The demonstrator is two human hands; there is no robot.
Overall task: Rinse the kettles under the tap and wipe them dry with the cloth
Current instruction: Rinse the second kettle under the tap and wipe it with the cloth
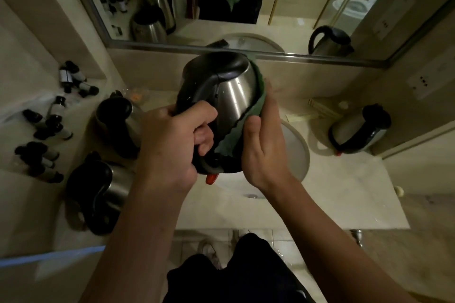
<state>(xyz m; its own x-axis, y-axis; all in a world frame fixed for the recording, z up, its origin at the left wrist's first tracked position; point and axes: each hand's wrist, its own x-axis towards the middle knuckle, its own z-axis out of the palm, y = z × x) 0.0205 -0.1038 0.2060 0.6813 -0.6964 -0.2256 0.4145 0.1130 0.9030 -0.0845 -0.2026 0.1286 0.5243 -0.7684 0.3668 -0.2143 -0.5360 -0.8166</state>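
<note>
A steel kettle (236,91) with a black lid and handle hangs tilted above the sink (295,152). My left hand (172,140) grips its black handle. My right hand (263,145) presses a green cloth (256,106) against the kettle's right side, fingers wrapped behind the body and thumb on the cloth's front. The tap is hidden behind the kettle. An orange switch (211,178) shows at the kettle's base.
Two more kettles (115,125) (98,194) stand on the counter to the left, and one kettle (359,130) lies to the right of the sink. Several small dark bottles (46,128) sit on the left ledge. A mirror (221,2) runs along the back wall.
</note>
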